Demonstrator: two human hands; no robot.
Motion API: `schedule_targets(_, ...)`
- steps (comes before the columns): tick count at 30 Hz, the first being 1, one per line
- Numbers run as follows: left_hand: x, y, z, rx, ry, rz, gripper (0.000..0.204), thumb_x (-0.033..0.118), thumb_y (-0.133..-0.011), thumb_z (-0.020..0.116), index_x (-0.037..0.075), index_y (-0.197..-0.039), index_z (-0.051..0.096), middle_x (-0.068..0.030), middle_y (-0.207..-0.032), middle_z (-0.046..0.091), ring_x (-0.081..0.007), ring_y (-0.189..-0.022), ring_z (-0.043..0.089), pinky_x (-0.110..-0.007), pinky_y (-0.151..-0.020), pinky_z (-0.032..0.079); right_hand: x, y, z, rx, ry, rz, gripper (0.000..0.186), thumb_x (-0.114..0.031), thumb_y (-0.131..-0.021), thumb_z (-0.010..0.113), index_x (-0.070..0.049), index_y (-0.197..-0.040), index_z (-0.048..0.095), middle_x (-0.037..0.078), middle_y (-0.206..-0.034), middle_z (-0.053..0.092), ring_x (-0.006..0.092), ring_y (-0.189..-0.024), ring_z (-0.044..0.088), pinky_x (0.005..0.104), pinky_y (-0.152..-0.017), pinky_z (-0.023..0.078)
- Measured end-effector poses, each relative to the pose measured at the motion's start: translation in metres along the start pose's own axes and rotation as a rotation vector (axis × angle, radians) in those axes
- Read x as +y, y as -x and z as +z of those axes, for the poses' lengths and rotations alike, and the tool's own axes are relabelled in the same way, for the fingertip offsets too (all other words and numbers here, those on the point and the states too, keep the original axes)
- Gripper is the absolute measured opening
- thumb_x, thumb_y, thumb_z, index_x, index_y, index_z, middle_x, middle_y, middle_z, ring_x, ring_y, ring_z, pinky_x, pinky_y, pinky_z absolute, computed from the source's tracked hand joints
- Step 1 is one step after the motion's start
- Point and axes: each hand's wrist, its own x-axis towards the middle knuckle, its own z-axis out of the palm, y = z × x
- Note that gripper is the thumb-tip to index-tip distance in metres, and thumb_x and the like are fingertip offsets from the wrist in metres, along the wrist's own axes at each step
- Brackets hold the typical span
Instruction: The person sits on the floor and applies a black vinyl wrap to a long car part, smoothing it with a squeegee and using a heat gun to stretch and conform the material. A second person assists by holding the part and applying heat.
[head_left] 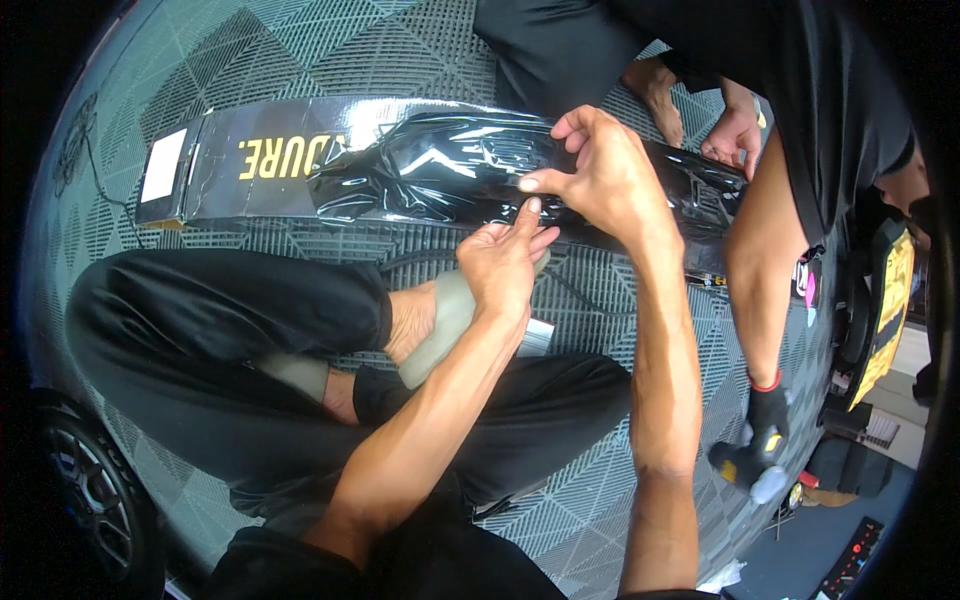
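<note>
Glossy black film (440, 165) lies wrinkled over a long dark cardboard box (225, 165) with yellow lettering. My left hand (500, 262) is at the film's near edge, its thumb on top and fingers bent below, closed on the edge. Just above it, my right hand (605, 165) rests on the film. Its thumb points left toward my left thumb, and its index finger is bent and apart from it, with film showing in the gap. Whatever lies under the film is hidden.
A co-worker's bare hand (735, 140) touches the film's right end; their other hand wears a dark glove (768, 435) low on the right. My crossed legs (230, 310) sit close before the box. A car wheel (95, 490) stands at lower left, and a yellow-and-black case (885, 310) far right.
</note>
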Motion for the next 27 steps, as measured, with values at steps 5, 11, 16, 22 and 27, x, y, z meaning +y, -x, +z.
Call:
schedule_targets(5,0.001,-0.001,-0.001,-0.022,-0.019,0.038,0.03,0.022,-0.09,0.077,0.003,-0.076,0.058,-0.0156,-0.082,0.07,-0.0269,-0.079,0.074,-0.032,-0.069,0.061,-0.006,0.002,0.018,0.13,0.045,0.013,0.065,-0.034,-0.057,0.093,0.003,-0.098,0.059,0.02,-0.095,0.064,0.0372,-0.094,0.065,0.0436,-0.081,0.051)
schedule_targets(11,0.0,-0.003,-0.001,-0.002,-0.011,0.046,0.028,0.021,-0.09,0.076,0.002,-0.078,0.06,-0.0148,-0.083,0.07,-0.0267,-0.078,0.075,-0.03,-0.068,0.06,-0.001,0.007,0.019,0.119,-0.004,-0.083,0.062,-0.017,-0.053,0.093,0.004,-0.1,0.058,0.019,-0.099,0.062,0.0366,-0.1,0.062,0.0417,-0.085,0.049)
schedule_targets(16,0.0,-0.003,0.0,-0.013,0.001,0.066,0.027,0.02,-0.09,0.076,0.001,-0.079,0.06,-0.0151,-0.084,0.069,-0.027,-0.077,0.074,-0.03,-0.067,0.061,0.0,0.011,0.015,0.089,-0.007,-0.097,0.06,-0.007,-0.053,0.09,0.003,-0.104,0.059,0.017,-0.101,0.061,0.0345,-0.097,0.061,0.0392,-0.086,0.049)
schedule_targets(22,0.002,-0.003,0.001,0.007,0.002,0.051,0.027,0.017,-0.089,0.077,-0.003,-0.083,0.061,-0.0149,-0.084,0.069,-0.0275,-0.075,0.074,-0.03,-0.064,0.061,0.005,0.012,0.006,0.007,-0.154,-0.046,0.057,-0.004,-0.062,0.086,0.0,-0.113,0.062,0.012,-0.101,0.06,0.0235,-0.085,0.058,0.0355,-0.076,0.051)
schedule_targets(27,0.003,-0.004,0.001,-0.012,0.006,0.063,0.027,0.018,-0.089,0.077,-0.001,-0.08,0.06,-0.0135,-0.082,0.068,-0.0272,-0.074,0.074,-0.03,-0.064,0.061,0.004,0.013,0.013,0.067,-0.158,-0.009,0.046,-0.001,-0.069,0.081,0.001,-0.111,0.062,0.012,-0.102,0.06,0.024,-0.085,0.057,0.0353,-0.079,0.051)
